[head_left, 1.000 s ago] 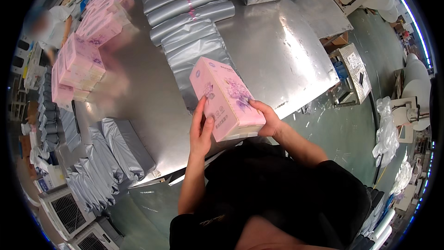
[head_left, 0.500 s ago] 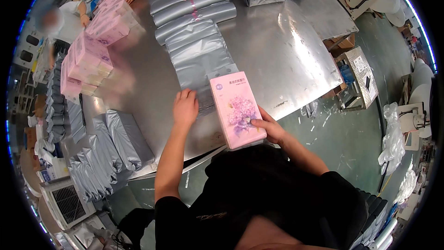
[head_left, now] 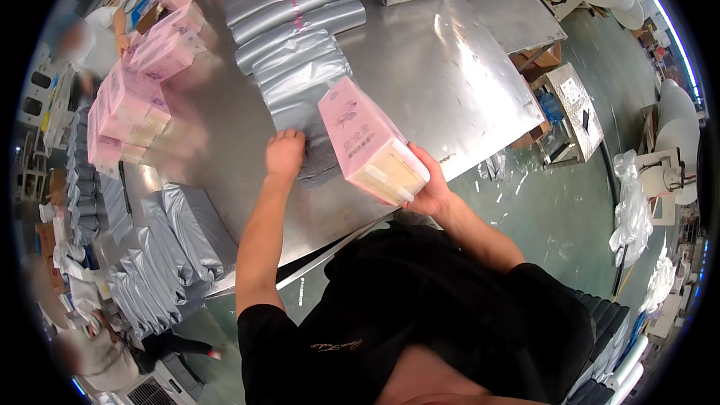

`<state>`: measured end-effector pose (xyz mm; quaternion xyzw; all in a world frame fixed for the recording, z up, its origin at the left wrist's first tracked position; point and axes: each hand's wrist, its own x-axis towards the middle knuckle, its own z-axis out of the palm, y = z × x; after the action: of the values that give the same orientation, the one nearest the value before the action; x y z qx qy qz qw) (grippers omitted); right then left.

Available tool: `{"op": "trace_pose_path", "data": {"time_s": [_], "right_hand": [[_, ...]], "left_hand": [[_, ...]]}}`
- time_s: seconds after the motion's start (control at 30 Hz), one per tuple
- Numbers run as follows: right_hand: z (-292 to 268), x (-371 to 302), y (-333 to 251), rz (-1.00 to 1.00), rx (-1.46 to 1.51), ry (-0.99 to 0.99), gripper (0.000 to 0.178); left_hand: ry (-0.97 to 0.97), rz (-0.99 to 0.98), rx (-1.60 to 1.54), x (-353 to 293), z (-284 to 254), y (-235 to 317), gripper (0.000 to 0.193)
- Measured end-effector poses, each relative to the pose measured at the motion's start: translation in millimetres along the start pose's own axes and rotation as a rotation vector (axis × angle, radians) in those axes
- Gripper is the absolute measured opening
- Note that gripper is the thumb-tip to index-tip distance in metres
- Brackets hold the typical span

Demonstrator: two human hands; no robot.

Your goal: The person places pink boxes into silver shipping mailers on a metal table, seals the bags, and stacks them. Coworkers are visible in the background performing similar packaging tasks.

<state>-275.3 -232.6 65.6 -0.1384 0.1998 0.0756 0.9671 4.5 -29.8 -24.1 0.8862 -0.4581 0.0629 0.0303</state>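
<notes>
R hand (head_left: 430, 189) grasps pink pack (head_left: 358, 124) by its near end, thumb on R side, rest of hand underneath; forearm angles in fr. lower R. Pack tilted, far end over grey bag (head_left: 294, 110), pale end twd body. L arm reaches fwd, L hand (head_left: 286, 153) palm down, fingers curled at bag's L edge; can't tell if pinching. Bag's flat on desk (head_left: 439, 82). Further L: plump grey bags (head_left: 196, 225), contents hidden; stacked pink packs (head_left: 135, 101) beyond.

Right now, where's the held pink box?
Head view, near the centre: the pink box is in the right hand, by the near edge of the metal table, right of the left hand.
</notes>
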Motion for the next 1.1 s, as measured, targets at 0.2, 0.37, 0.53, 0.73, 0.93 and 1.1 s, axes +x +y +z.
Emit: {"op": "trace_pose_path", "data": {"time_s": [0.2, 0.37, 0.53, 0.73, 0.93, 1.1], "right_hand": [[-12, 4, 8, -0.04, -0.034, 0.031, 0.067], [-44, 10, 27, -0.121, -0.694, 0.052, 0.088], [-25, 13, 4, -0.147, -1.542, 0.06, 0.065], [8, 105, -69, -1.099, -2.294, 0.262, 0.034], [-2, 177, -87, -1.14, -2.494, 0.092, 0.023], [-33, 150, -66, -1.332, -2.273, 0.048, 0.03]], "left_hand": [[0.094, -0.117, -0.23, 0, -1, 0, 0.008], [0.034, -0.261, -0.595, 8, 7, -6, 0.012], [0.045, -0.337, -0.836, 2, 29, -28, 0.014], [0.063, -0.373, -0.882, 8, -7, -18, 0.012], [0.241, -0.275, -0.749, 2, -37, -9, 0.01], [0.479, 0.103, -0.391, -40, -44, 24, 0.022]]}}
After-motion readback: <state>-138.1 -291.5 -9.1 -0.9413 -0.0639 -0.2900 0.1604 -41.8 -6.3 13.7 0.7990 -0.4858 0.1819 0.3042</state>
